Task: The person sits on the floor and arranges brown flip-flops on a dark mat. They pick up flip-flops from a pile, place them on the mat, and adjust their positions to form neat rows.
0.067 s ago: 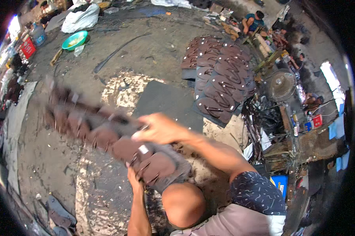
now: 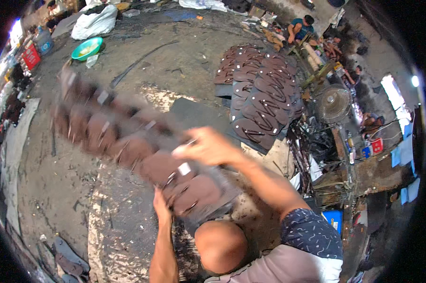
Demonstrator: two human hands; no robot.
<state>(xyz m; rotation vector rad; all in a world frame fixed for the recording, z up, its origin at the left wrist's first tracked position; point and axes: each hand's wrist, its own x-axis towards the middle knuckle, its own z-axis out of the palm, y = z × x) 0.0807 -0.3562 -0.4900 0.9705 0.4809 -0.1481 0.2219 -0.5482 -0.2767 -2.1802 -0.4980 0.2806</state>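
A long dark sheet of brown sandals (image 2: pixel 161 166), with thin dark straps and white tags, stretches from my knee toward the far left. Its far end is smeared by motion. On its near left edge my left hand (image 2: pixel 161 203) is closed, the fingers partly hidden beneath. My right hand (image 2: pixel 210 146) grips the opposite edge, thumb on top and the other fingers curled. Farther off to the right lies a stack of similar brown sandals (image 2: pixel 262 99) on dark sheets.
A dark flat sheet (image 2: pixel 194 113) lies on the floor beyond my hands. A round fan (image 2: pixel 334 102) and scrap stand at the right. Farther away are a green basin (image 2: pixel 86 49), a white sack (image 2: pixel 95 22) and a seated person (image 2: pixel 300 29). Loose soles (image 2: pixel 71 257) lie at the lower left.
The sheet of sandals has shifted slightly to the right near my hands. My right hand has moved right with it, while my left hand stays at its near edge.
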